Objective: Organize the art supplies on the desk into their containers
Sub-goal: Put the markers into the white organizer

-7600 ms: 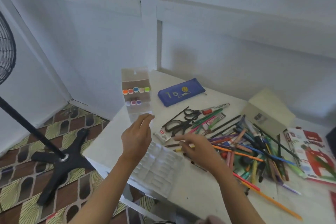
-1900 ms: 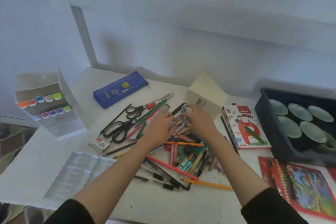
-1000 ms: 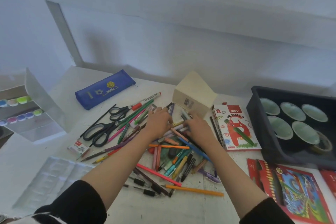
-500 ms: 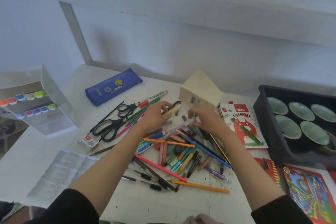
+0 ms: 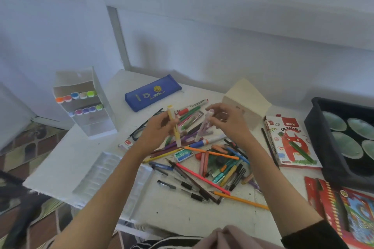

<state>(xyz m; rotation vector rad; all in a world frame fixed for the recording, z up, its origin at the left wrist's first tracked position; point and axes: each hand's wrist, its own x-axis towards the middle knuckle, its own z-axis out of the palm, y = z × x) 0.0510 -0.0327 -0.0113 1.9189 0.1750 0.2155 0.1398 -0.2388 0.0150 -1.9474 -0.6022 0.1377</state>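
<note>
Fingers of our left hand curl round a yellow marker and our right hand pinches a pale lilac marker above the pile on the tabletop, so we judge it best to carry both left to the clear rack, caps outward.

The white pastel box reads "DIY" on its red patch and "OIL PASTELS" beneath. The small teal box shows "10".

Pale panelled wall; white desk; patterned brown floor at left.
</note>
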